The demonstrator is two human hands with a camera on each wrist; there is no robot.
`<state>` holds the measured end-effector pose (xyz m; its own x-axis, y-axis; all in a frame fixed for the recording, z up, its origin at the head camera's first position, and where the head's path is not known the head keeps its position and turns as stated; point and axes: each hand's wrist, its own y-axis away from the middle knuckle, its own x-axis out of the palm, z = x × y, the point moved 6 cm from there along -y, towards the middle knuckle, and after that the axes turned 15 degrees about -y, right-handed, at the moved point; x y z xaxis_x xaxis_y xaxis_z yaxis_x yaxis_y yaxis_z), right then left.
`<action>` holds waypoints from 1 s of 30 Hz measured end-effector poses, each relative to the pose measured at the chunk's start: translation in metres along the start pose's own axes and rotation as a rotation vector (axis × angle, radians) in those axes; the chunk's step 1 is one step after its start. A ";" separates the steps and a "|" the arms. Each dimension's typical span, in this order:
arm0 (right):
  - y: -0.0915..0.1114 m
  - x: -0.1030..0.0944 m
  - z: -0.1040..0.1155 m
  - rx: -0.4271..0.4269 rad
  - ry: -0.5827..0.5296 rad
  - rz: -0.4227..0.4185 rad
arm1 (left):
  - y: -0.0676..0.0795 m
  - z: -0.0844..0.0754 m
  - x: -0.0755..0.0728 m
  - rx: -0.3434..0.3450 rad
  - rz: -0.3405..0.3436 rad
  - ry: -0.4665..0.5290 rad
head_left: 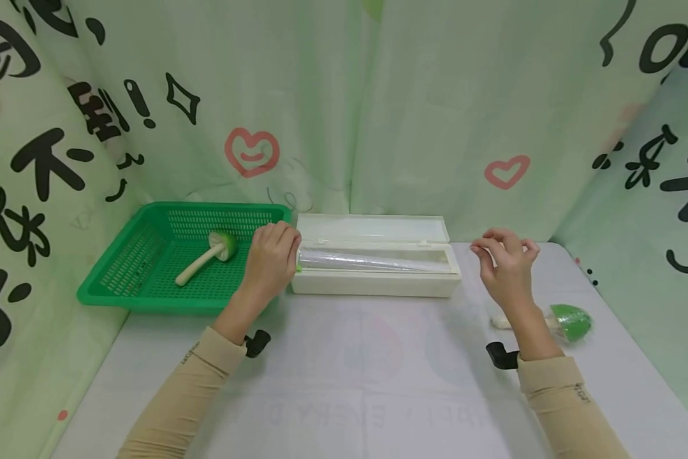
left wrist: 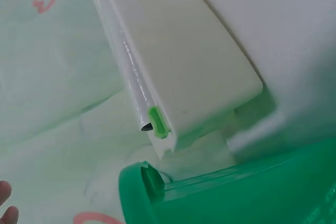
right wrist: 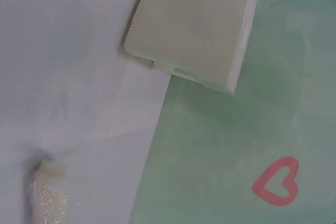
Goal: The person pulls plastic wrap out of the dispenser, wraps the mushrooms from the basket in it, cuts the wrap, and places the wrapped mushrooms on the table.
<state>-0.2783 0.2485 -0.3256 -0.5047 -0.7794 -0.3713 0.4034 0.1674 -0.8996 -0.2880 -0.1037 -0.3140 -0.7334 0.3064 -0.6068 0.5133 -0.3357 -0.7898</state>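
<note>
A white cling film box [head_left: 372,285] stands at the back of the table, its lid [head_left: 372,227] raised. Inside lies a roll of clear film [head_left: 366,260], and a small green piece [left wrist: 158,123] sits at the box's left end. Beside that end, over the basket's right side, hovers my left hand [head_left: 271,256] with bent fingers. My right hand [head_left: 505,264] is raised past the box's right end, fingers loosely curled and nothing visible in them. Below its wrist lies a film-wrapped, mushroom-shaped thing with a green cap [head_left: 571,322], its pale stem [right wrist: 50,195] partly behind the forearm.
To the left stands a green plastic basket [head_left: 108,294] with a second, mushroom-shaped thing [head_left: 197,264] in it, green-capped and white-stemmed. A white cloth [head_left: 372,382] covers the table. Pale green printed curtains [head_left: 435,127] close off the back and both sides.
</note>
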 end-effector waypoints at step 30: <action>-0.020 0.005 0.002 -0.115 0.096 0.098 | 0.004 0.006 -0.001 -0.026 0.029 0.065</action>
<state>-0.2867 0.2402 -0.3089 -0.5400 -0.6959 -0.4734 0.3669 0.3116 -0.8765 -0.2883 -0.1108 -0.3159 -0.6880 0.3539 -0.6336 0.5460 -0.3226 -0.7731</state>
